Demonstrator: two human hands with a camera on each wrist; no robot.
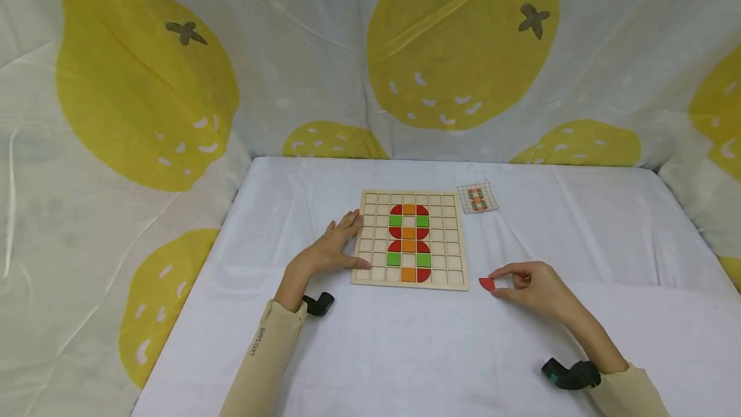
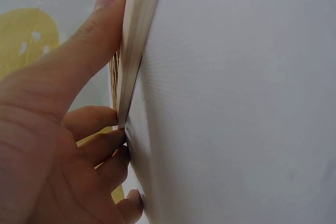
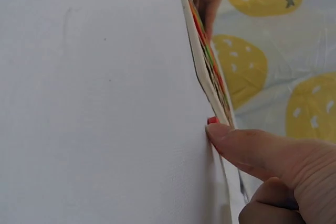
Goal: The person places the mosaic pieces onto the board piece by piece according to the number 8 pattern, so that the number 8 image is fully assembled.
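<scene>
A square wooden grid board [image 1: 448, 256] lies on the white table, with red quarter-circle pieces [image 1: 424, 275], orange squares [image 1: 409, 246] and green squares [image 1: 424, 260] set in its middle columns. In the bottom patterned row, the cell left of the orange square shows bare wood. My left hand [image 1: 332, 250] rests against the board's left side; its thumb [image 2: 97, 30] lies on the lower-left corner area and the fingers spread along the edge. Right of the board, my right hand [image 1: 535, 288] pinches a red quarter-circle piece [image 1: 487, 284] between thumb and forefinger, close over the table.
A small pattern card [image 1: 477, 198] with a printed grid and a similar coloured design lies beside the board's upper right corner. White cloth [image 1: 393, 352] covers the table. Behind and to the left hangs a curtain [image 1: 301, 69] printed with lemons. Each wrist carries a black camera [image 1: 570, 375].
</scene>
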